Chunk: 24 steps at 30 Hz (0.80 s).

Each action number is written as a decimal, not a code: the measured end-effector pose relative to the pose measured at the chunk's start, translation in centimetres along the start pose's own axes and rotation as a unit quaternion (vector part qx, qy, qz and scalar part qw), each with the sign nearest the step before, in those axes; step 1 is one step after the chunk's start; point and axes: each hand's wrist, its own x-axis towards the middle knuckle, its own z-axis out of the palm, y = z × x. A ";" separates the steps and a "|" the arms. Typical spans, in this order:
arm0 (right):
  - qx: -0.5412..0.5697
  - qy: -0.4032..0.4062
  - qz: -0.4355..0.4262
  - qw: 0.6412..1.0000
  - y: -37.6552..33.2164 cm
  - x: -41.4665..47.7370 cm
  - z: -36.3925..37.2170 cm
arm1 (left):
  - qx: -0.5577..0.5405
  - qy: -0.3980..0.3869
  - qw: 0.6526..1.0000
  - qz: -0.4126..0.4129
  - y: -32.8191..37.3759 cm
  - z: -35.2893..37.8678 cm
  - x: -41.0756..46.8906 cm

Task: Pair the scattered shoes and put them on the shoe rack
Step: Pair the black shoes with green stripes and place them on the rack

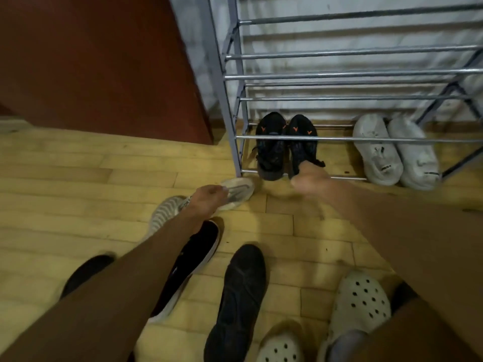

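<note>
A grey metal shoe rack [339, 74] stands against the wall. On its lowest tier sit a pair of black sneakers with orange marks [271, 147] and a pair of white sneakers [379, 152]. My left hand [209, 198] grips a light grey sneaker [239, 190] on the floor just left of the rack's foot. A second striped grey sneaker [164, 212] lies beside my left forearm. My right hand [311, 180] is blurred, its fingers curled at the heel of the right black sneaker.
On the wooden floor [65, 178] lie a black shoe with a white sole [193, 259], a dark shoe [240, 301], another dark shoe [86, 273] and two white perforated clogs [360, 301]. A brown door [104, 61] stands left of the rack.
</note>
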 end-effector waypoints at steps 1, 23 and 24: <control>-0.001 -0.015 -0.008 1.000 -0.7 -1.6 0.7 | 0.009 -0.007 1.000 0.002 -0.7 -0.8 -1.6; -0.178 -0.225 -0.183 0.940 0.7 -16.0 18.0 | 0.235 0.020 0.962 -0.136 -19.4 -11.2 -11.6; -0.162 -0.219 -0.177 0.946 1.0 -15.4 18.0 | 0.252 0.022 0.957 -0.144 -19.1 -11.6 -10.8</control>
